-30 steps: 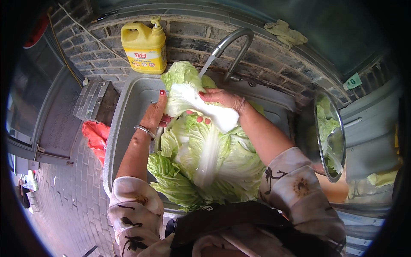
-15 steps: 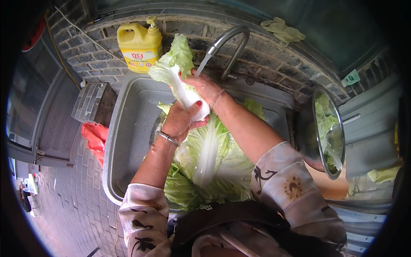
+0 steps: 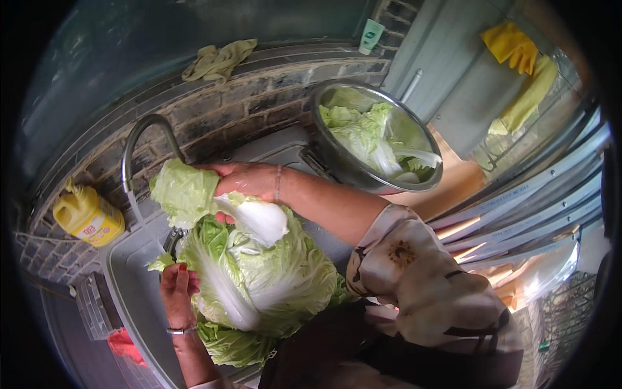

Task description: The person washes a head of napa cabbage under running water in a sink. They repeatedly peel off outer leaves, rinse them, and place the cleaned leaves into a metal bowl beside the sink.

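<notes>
My right hand (image 3: 249,181) grips a loose cabbage leaf (image 3: 262,222) above the sink; its pale green frill hangs to the left and its white stalk end points right. Below it a big heap of Chinese cabbage (image 3: 285,279) fills much of the grey sink (image 3: 133,285). My left hand (image 3: 176,285) is off that leaf, at the heap's left side, with its fingers loosely curled and nothing visible in them. A small leaf tip (image 3: 161,262) shows just beyond its fingertips. Water runs from the curved metal faucet (image 3: 149,123) left of the held leaf.
A steel bowl (image 3: 427,139) holding cabbage leaves stands to the right of the sink. At the left is a yellow pump jug (image 3: 91,217). A cloth (image 3: 219,61) and a green tube (image 3: 370,37) rest on the brick ledge; yellow gloves (image 3: 512,47) hang at far right.
My view has swung to the right, toward the steel bowl. My left hand has let go of the cabbage leaf and dropped beside the heap. My right hand alone now holds the leaf.
</notes>
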`<action>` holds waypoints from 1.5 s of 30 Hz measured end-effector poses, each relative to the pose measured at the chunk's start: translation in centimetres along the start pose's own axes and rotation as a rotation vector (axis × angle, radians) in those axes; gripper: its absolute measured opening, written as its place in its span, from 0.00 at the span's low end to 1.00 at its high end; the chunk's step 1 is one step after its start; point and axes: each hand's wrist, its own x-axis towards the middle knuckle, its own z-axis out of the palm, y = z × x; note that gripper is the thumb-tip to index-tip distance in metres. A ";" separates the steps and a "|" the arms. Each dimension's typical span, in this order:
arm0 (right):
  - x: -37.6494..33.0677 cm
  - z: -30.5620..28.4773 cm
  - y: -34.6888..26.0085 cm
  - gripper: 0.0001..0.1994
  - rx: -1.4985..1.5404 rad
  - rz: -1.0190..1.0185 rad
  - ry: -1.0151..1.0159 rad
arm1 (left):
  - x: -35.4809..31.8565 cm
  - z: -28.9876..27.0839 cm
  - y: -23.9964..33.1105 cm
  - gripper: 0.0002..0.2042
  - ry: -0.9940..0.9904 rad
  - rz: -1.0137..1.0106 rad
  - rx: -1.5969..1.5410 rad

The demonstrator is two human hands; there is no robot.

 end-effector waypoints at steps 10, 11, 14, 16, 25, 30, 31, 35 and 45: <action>-21.6 -12.0 -13.2 0.33 -0.903 -0.074 0.783 | -3.4 -0.6 -0.4 0.06 -0.012 -0.001 0.298; -23.3 -13.6 -12.8 0.33 -1.222 -0.086 0.883 | -3.1 -1.2 -1.7 0.08 0.019 0.019 0.240; -27.9 -23.3 -7.1 0.36 -1.440 0.266 0.911 | -2.7 -1.9 -3.1 0.10 0.016 0.226 0.551; -29.1 -25.5 -2.1 0.34 -1.481 0.932 0.821 | -3.0 0.4 -2.1 0.13 0.129 0.246 0.672; -21.6 -14.4 -4.5 0.13 -1.783 -0.276 0.938 | -6.2 1.6 -1.4 0.23 0.112 0.314 0.960; -8.5 -2.3 0.8 0.28 -1.491 0.080 0.417 | -5.7 1.6 -2.3 0.21 0.093 0.362 0.900; -5.4 -2.2 2.9 0.32 -1.570 0.167 0.359 | -5.6 1.8 -2.0 0.22 0.082 0.338 0.906; 2.8 1.1 7.2 0.35 -1.391 0.224 0.278 | -6.2 1.5 -1.8 0.18 0.117 0.406 0.972; 4.5 8.6 7.7 0.09 -0.258 -0.201 0.137 | -2.4 -2.1 0.6 0.28 0.145 0.059 -0.290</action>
